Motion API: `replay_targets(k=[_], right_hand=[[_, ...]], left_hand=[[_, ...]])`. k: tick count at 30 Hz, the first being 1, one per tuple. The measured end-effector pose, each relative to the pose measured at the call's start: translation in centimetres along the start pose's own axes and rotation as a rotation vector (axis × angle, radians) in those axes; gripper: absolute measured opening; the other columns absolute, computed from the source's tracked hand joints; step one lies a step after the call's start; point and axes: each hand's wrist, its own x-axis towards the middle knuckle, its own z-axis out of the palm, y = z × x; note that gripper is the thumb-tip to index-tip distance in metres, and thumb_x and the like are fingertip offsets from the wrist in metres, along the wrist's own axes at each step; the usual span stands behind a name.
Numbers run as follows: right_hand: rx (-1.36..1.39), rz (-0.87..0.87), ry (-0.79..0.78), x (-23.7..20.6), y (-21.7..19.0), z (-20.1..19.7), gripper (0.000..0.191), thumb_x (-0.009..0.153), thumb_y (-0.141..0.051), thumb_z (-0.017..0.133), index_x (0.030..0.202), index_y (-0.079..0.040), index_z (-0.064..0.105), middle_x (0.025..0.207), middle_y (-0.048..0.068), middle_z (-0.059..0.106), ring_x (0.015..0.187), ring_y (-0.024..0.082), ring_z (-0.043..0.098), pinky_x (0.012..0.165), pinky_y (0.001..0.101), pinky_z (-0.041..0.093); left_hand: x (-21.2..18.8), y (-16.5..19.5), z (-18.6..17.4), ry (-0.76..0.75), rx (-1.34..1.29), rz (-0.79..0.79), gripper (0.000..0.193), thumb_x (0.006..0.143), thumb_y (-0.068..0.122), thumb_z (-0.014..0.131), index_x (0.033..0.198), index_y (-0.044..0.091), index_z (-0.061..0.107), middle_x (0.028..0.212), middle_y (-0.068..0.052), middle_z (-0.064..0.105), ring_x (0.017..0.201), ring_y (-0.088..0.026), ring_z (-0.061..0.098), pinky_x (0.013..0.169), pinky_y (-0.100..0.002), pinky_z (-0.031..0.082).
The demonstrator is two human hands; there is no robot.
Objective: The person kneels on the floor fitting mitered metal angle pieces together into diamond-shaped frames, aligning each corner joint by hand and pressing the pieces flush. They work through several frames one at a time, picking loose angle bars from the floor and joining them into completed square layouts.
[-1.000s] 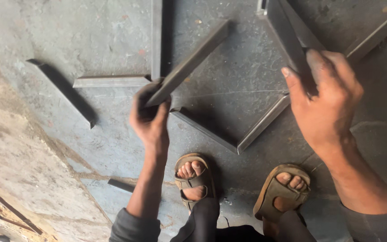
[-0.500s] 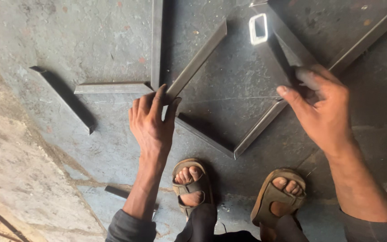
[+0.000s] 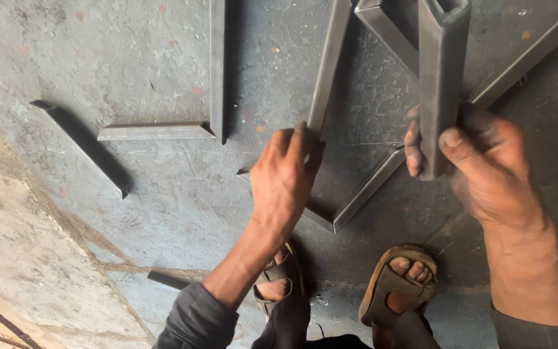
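Observation:
My right hand [image 3: 479, 161] grips a short rectangular steel tube [image 3: 442, 77] held upright, its open end toward the camera. My left hand [image 3: 285, 178] rests its fingertips on the near end of a long steel bar [image 3: 330, 61] that lies on the grey floor. Beneath the hands lies a V-shaped welded steel corner piece [image 3: 363, 194]. Behind the held tube lies another rectangular tube [image 3: 385, 29]. My sandalled feet [image 3: 398, 284] stand just below.
An L-shaped pair of steel bars [image 3: 211, 97] lies to the left, with a loose dark bar [image 3: 85, 145] farther left and a short piece [image 3: 169, 279] near my left sleeve. Another long bar [image 3: 531, 55] runs to the upper right. A rough concrete patch [image 3: 20, 271] fills the lower left.
My right hand has lifted the rectangular tube upright toward the camera. My left hand has shifted right, with the long bar swung to a steeper angle. The view has moved closer.

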Motion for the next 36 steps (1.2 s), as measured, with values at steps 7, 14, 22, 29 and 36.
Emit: replay_targets(k=[7,14,22,29,36], right_hand=[[-1.154,-0.258,-0.099,3.1,-2.9,2.8,0.038,0.099,-0.016,0.074,0.133,-0.001,0.066,0.121,0.016,0.072,0.104,0.024,0.070,0.087,0.0378,0.060],[-2.004,-0.802,-0.351,11.3,-4.3,7.6,0.034,0.096,-0.018,0.074,0.129,-0.024,0.076,0.123,-0.007,0.074,0.122,0.014,0.061,0.111,0.0497,0.035],[-1.819,-0.644,-0.554,12.7,-0.2,10.1,0.038,0.091,-0.013,0.067,0.127,-0.024,0.076,0.117,-0.007,0.073,0.131,0.022,0.061,0.123,0.0674,0.023],[-1.772,-0.600,-0.591,12.7,2.4,9.0,0.041,0.091,-0.011,0.068,0.130,-0.023,0.075,0.129,-0.004,0.071,0.133,0.024,0.060,0.127,0.0687,0.016],[-1.752,-0.492,-0.613,12.6,3.6,9.4,0.045,0.082,-0.007,0.072,0.122,-0.027,0.076,0.146,0.008,0.061,0.139,0.031,0.053,0.124,0.0701,0.014]], left_hand=[[-0.3,0.1,-3.4,0.123,-0.050,0.156,0.028,0.096,0.014,0.079,0.121,0.006,0.070,0.100,-0.007,0.067,0.080,-0.022,0.067,0.066,-0.036,0.054],[-2.2,-6.0,-5.3,0.460,-0.415,-0.315,0.025,0.103,-0.004,0.067,0.127,0.003,0.070,0.117,-0.007,0.070,0.093,-0.011,0.071,0.071,-0.023,0.057],[-7.8,-8.9,-1.6,0.295,-0.490,-0.540,0.027,0.097,-0.001,0.070,0.124,0.003,0.073,0.112,-0.008,0.074,0.094,-0.014,0.070,0.082,-0.025,0.057],[-9.1,-8.4,-1.2,0.268,-0.614,-0.641,0.027,0.098,0.001,0.065,0.124,0.002,0.073,0.102,-0.007,0.076,0.093,-0.011,0.072,0.085,-0.024,0.058],[-9.5,-7.9,-0.4,0.273,-0.720,-0.718,0.025,0.099,0.004,0.068,0.123,0.000,0.075,0.098,-0.006,0.074,0.089,-0.010,0.069,0.083,-0.024,0.057]])
